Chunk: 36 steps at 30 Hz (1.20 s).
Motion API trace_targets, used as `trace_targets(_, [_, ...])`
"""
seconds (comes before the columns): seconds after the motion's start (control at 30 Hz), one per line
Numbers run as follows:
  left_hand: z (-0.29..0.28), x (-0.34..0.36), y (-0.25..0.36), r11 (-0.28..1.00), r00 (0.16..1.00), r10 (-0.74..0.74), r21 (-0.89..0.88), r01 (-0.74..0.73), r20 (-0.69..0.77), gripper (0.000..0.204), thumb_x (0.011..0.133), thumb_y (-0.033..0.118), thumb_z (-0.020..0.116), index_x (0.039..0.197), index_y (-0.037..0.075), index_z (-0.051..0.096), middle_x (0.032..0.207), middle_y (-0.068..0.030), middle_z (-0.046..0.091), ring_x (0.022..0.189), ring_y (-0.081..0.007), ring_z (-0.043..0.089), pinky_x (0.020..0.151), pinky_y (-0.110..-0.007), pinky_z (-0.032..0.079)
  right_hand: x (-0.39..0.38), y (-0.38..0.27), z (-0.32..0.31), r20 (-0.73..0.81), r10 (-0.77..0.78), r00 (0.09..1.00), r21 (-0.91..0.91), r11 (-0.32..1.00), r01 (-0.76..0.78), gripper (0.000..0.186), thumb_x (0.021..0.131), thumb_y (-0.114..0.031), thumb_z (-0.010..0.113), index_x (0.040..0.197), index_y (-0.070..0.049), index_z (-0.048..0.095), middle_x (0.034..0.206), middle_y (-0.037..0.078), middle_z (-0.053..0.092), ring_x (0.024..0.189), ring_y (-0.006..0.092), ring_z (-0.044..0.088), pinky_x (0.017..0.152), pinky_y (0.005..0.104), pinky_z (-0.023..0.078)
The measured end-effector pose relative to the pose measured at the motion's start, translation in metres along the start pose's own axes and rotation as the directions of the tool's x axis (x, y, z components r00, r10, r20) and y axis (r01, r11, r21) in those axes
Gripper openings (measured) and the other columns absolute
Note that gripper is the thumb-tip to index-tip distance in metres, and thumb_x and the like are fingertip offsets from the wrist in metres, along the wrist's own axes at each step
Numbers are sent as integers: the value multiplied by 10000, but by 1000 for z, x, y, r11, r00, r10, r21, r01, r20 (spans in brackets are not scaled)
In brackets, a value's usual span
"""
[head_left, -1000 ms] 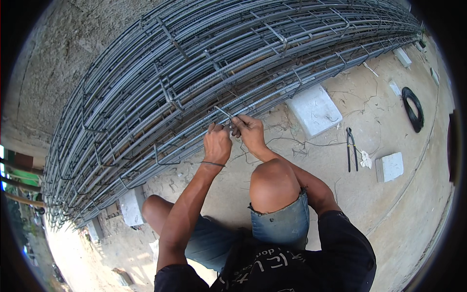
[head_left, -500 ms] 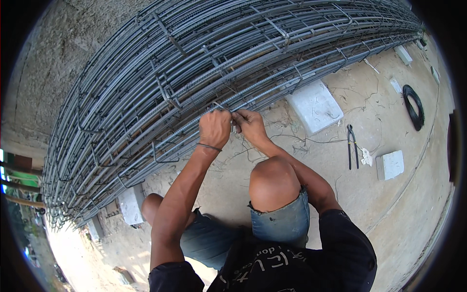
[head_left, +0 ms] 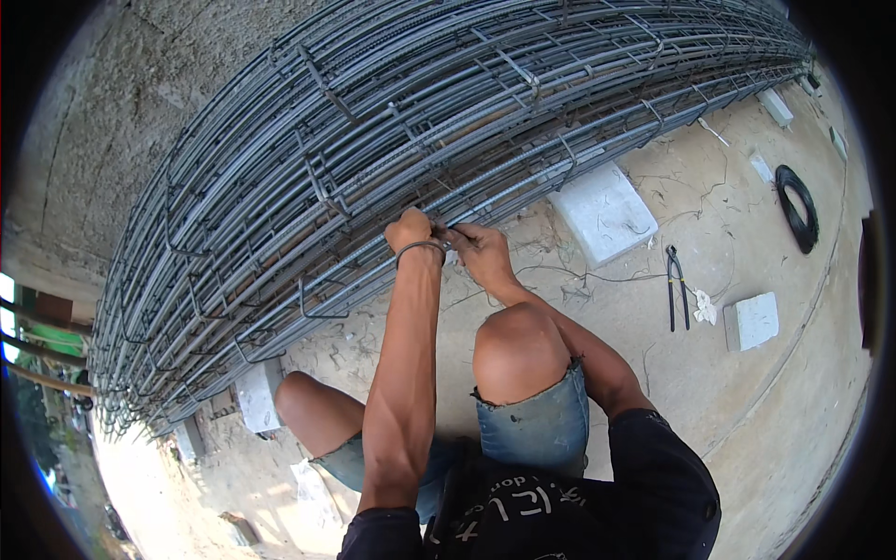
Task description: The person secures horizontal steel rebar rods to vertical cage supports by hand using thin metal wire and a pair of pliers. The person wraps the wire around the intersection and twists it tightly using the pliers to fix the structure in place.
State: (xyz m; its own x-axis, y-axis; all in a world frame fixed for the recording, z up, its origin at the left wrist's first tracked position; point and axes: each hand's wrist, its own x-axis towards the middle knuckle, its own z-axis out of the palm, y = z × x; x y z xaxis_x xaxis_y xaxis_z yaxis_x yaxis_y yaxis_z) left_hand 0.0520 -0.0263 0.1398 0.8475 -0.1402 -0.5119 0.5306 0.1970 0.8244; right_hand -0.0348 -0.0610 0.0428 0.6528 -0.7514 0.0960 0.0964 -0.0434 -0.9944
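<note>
fingers of the left hand [head_left: 409, 230] and right hand [head_left: 486, 256] bend close together at the near edge of the stacked rebar [head_left: 420, 140] in front; whether they grip anything, i cannot tell. a slip could scrape knuckles, as steel crowds them.

Rebar cages [head_left: 373, 173] and coiled wire [head_left: 787, 211] show a construction yard [head_left: 709, 401]

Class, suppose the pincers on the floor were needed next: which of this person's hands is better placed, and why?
Probably the right hand: the pincers lie out on its side, while the left hand is farther off, with the right hand in between.
</note>
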Motion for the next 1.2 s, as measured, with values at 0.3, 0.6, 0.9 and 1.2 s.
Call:
trace_targets(0.3, [-14, -36, -41, 919, 937, 349, -185, -349, -35, 214, 889, -44, 481, 1099, -8, 499, 893, -128, 597, 491, -83, 441, 389, -247, 347, 4, 4, -3, 112, 89, 990, 210, 971, -111, 169, 850, -166, 658, 908, -12, 700, 642, 57, 638, 509, 89, 523, 470, 267, 410])
trace_targets(0.6, [-31, -40, -70, 837, 867, 498, -267, -478, 8, 282, 905, 17, 547, 1165, 45, 442, 1021, -200, 642, 495, -54, 461, 420, -210, 390, 5, -10, -9, 143, 180, 973, 117, 973, -198, 183, 847, -166, 667, 887, 11, 689, 627, 46, 632, 493, 80, 520, 469, 259, 429])
trace_targets(0.9, [-39, -42, -69, 870, 901, 373, -420, -257, 222, 428, 951, 95, 506, 1314, -28, 315, 1180, -187, 588, 538, -28, 436, 557, -207, 415, 4, -33, -24, 212, -23, 977, -315, 945, 91, 165, 859, -148, 603, 893, 5, 651, 666, 211, 588, 550, 320, 549, 551, 373, 441])
trace_targets(1.2, [-32, -38, -60, 871, 974, 176, -483, -85, 146, 274, 919, 182, 592, 1122, 1, 557, 1012, -4, 635, 531, -57, 443, 536, -194, 358, 11, -30, -26, 248, 17, 969, -423, 901, 92, 134, 849, -107, 567, 874, 4, 636, 725, 246, 576, 636, 423, 529, 596, 418, 447])
